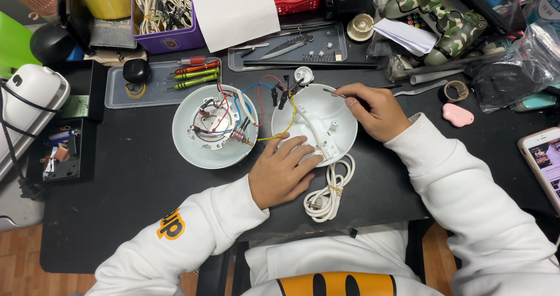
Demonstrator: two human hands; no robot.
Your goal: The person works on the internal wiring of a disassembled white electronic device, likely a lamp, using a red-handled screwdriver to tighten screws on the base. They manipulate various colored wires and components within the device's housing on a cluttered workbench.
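Observation:
Two round white appliance shells lie on a black mat. The left shell (189,150) holds a metal disc with red, blue and yellow wires (251,100) running across to the right shell (338,106). My left hand (280,170) rests flat on the near rim of the right shell, fingers apart, pinning it down. My right hand (373,112) pinches a thin metal tool (333,91), probably tweezers, its tip over the right shell's far rim. A coiled white power cord (326,194) lies just below that shell.
A clear tray with red and green screwdrivers (195,73) sits behind the left shell. A second tray with pliers (289,46), a purple box of cables (163,10), tape rolls, a phone (545,162) at right and a pink object (458,115) surround the mat.

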